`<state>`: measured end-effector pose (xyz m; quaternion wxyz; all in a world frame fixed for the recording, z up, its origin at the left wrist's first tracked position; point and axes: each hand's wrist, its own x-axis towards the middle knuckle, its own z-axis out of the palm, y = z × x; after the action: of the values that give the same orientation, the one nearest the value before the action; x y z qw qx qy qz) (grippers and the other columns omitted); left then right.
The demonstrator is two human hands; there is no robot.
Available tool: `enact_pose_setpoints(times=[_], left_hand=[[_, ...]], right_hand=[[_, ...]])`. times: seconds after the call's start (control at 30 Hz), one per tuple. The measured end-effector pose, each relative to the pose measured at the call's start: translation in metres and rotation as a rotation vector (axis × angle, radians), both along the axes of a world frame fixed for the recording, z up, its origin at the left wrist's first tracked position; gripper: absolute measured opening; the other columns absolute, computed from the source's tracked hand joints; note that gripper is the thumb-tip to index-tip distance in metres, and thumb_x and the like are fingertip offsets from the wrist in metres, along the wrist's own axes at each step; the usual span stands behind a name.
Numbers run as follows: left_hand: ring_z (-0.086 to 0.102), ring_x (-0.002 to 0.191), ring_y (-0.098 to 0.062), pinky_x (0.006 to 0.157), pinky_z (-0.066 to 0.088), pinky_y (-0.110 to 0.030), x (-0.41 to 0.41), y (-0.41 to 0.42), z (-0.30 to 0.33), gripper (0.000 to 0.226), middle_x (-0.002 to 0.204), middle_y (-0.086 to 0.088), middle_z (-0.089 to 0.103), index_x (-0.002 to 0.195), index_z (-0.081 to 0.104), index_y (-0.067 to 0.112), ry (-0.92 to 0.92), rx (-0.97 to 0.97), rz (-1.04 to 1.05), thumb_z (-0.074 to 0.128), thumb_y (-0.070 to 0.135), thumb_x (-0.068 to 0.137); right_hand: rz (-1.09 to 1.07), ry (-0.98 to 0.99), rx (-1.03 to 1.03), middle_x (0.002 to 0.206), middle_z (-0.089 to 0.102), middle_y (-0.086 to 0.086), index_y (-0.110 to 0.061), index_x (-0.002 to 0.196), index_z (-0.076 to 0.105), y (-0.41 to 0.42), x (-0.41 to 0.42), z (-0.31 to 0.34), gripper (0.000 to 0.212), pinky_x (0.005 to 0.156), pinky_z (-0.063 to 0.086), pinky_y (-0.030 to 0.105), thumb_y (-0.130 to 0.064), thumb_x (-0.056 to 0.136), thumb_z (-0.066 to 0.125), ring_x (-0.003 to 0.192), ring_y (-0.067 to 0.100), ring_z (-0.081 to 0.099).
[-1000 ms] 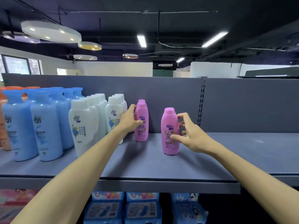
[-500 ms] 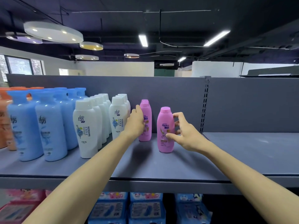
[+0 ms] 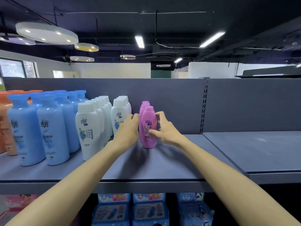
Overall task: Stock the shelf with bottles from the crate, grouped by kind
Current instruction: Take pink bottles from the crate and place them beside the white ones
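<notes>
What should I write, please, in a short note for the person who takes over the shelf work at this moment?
Right hand pinches the front pink bottle, standing on the shelf in line before the other pink ones.
Left hand rests at the pink row's left side; its grip is unclear.
Done: blue bottles, white bottles and pink are grouped.
Left: release; the crate is not in view.

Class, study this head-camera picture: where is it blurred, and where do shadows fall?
Head view: the orange bottles and blue bottles at the left edge are smeared; the front pink bottle is sharp; soft shadows of the arms lie on the shelf beneath the hands.
</notes>
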<state>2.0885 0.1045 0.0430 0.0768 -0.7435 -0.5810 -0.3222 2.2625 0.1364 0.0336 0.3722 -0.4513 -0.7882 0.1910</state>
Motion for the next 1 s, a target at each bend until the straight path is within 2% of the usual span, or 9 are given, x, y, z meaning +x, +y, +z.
enact_pose_setpoints(times=[0.07, 0.2, 0.3, 0.47, 0.57, 0.73, 0.83, 0.9, 1.0], left_hand=[[0.055, 0.105, -0.035, 0.077, 0.039, -0.038, -0.005, -0.004, 0.000, 0.036, 0.120, -0.010, 0.052, 0.121, 0.048, 0.007, 0.018, 0.001, -0.005, 0.057, 0.004, 0.087], [0.055, 0.105, -0.034, 0.083, 0.043, -0.039, -0.011, -0.013, -0.001, 0.041, 0.120, -0.008, 0.051, 0.126, 0.046, 0.010, 0.013, -0.021, -0.019, 0.059, 0.007, 0.087], [0.053, 0.107, -0.033, 0.085, 0.044, -0.039, -0.012, -0.020, -0.003, 0.044, 0.121, -0.008, 0.051, 0.129, 0.044, 0.012, 0.011, -0.026, -0.040, 0.059, 0.011, 0.088], [0.052, 0.109, -0.030, 0.079, 0.036, -0.031, -0.018, -0.031, -0.006, 0.046, 0.122, -0.007, 0.050, 0.130, 0.042, 0.015, 0.018, -0.042, -0.052, 0.060, 0.013, 0.089], [0.052, 0.109, -0.029, 0.079, 0.039, -0.032, -0.022, -0.040, -0.005, 0.046, 0.121, -0.006, 0.051, 0.129, 0.042, 0.016, 0.028, -0.062, -0.051, 0.060, 0.013, 0.087], [0.055, 0.106, -0.031, 0.086, 0.047, -0.041, -0.029, -0.055, 0.000, 0.042, 0.117, -0.007, 0.055, 0.124, 0.045, 0.014, 0.047, -0.072, -0.051, 0.062, 0.013, 0.084], [0.055, 0.106, -0.031, 0.087, 0.048, -0.043, -0.030, -0.065, 0.003, 0.043, 0.117, -0.008, 0.056, 0.125, 0.046, 0.015, 0.067, -0.070, -0.060, 0.061, 0.015, 0.085], [0.055, 0.104, -0.030, 0.087, 0.048, -0.043, -0.030, -0.073, 0.004, 0.044, 0.116, -0.008, 0.056, 0.125, 0.046, 0.015, 0.081, -0.068, -0.065, 0.062, 0.017, 0.084], [0.054, 0.106, -0.030, 0.089, 0.046, -0.043, -0.036, -0.088, 0.000, 0.044, 0.114, -0.008, 0.057, 0.124, 0.048, 0.015, 0.110, -0.059, -0.063, 0.063, 0.021, 0.083]], right_hand=[[-0.007, 0.002, -0.016, 0.111, 0.068, -0.001, -0.023, 0.128, 0.033, 0.004, -0.007, 0.000, 0.051, 0.088, 0.055, 0.041, -0.020, 0.092, 0.069, 0.088, 0.021, 0.068], [-0.002, 0.007, -0.058, 0.110, 0.068, -0.002, -0.024, 0.127, 0.036, 0.011, -0.011, 0.002, 0.051, 0.088, 0.057, 0.044, -0.022, 0.090, 0.071, 0.092, 0.023, 0.069], [-0.012, 0.045, -0.081, 0.108, 0.067, -0.004, -0.024, 0.125, 0.040, 0.012, -0.011, 0.003, 0.050, 0.088, 0.058, 0.043, -0.019, 0.089, 0.074, 0.093, 0.020, 0.069], [-0.096, 0.070, -0.111, 0.099, 0.066, -0.006, -0.019, 0.116, 0.043, 0.010, -0.014, 0.005, 0.045, 0.082, 0.057, 0.038, -0.020, 0.086, 0.077, 0.085, 0.014, 0.067], [-0.176, 0.040, -0.107, 0.104, 0.067, 0.001, -0.014, 0.116, 0.042, 0.003, -0.015, 0.003, 0.050, 0.075, 0.050, 0.031, -0.025, 0.085, 0.079, 0.089, 0.018, 0.064], [-0.264, -0.073, -0.066, 0.110, 0.057, 0.005, -0.011, 0.119, 0.040, -0.020, -0.016, 0.005, 0.060, 0.084, 0.051, 0.040, -0.032, 0.081, 0.082, 0.101, 0.026, 0.058], [-0.287, -0.192, -0.014, 0.106, 0.060, 0.004, -0.013, 0.115, 0.041, -0.035, -0.019, 0.010, 0.056, 0.083, 0.053, 0.044, -0.034, 0.081, 0.080, 0.096, 0.027, 0.061], [-0.317, -0.341, 0.061, 0.108, 0.060, 0.005, -0.015, 0.113, 0.042, -0.048, -0.022, 0.011, 0.051, 0.081, 0.054, 0.046, -0.036, 0.082, 0.077, 0.096, 0.028, 0.061], [-0.342, -0.475, 0.143, 0.113, 0.058, 0.004, -0.017, 0.119, 0.044, -0.079, -0.026, 0.011, 0.049, 0.080, 0.053, 0.045, -0.041, 0.086, 0.072, 0.100, 0.028, 0.060]])
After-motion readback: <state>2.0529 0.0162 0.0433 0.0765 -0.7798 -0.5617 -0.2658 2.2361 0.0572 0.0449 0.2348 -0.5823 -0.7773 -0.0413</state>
